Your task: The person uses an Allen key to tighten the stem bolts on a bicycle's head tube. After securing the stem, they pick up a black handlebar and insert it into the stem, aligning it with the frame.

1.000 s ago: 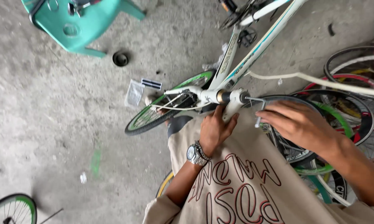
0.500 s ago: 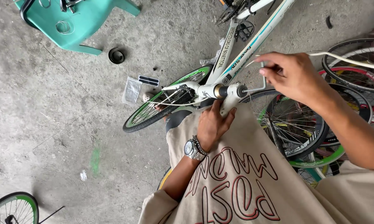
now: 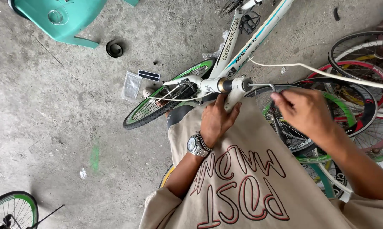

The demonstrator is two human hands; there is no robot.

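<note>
A white bicycle (image 3: 242, 40) with green-rimmed front wheel (image 3: 157, 106) lies on the concrete floor. My left hand (image 3: 217, 121), with a metal wristwatch (image 3: 196, 145), grips the white stem (image 3: 233, 94) from below. My right hand (image 3: 304, 112) pinches the bent end of a thin L-shaped metal key (image 3: 263, 85), whose other end sits in the top of the stem. A white cable (image 3: 327, 72) runs from the frame off to the right, above my right hand.
Several loose wheels with red, green and black rims (image 3: 361, 85) are piled at the right. A teal plastic chair (image 3: 60, 17), a black ring (image 3: 114, 48) and a small clear packet (image 3: 131, 85) lie at the upper left. Another green wheel (image 3: 9, 210) is at the bottom left.
My right hand has swung down from above the stem to its right side, still holding the metal key. My left hand keeps its grip on the stem.
</note>
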